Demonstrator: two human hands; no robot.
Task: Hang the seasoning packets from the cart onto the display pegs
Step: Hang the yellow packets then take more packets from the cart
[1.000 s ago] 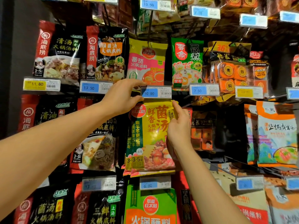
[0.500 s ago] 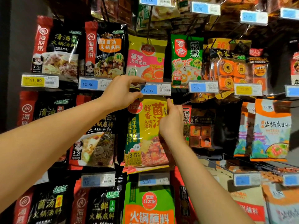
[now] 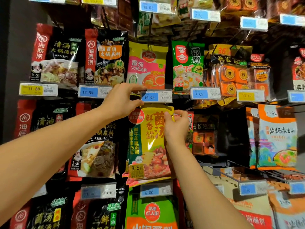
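Note:
A yellow and green seasoning packet (image 3: 146,142) hangs in the middle row of the display, just under the 10.90 price tag (image 3: 156,96). My right hand (image 3: 175,128) pinches the packet's top right corner. My left hand (image 3: 123,100) pinches the left end of that price tag between thumb and fingers. The peg behind the tag is hidden by the tag and the packet top. The cart is out of view.
Packets fill the pegs all round: black and red ones (image 3: 105,60) to the left, a pink tomato packet (image 3: 147,66) and a green one (image 3: 188,66) above, a green packet (image 3: 151,210) below, orange packets (image 3: 279,138) at right.
My right hand has slid up the yellow packet to its top right corner. My left hand stays on the price tag. The view has shifted slightly.

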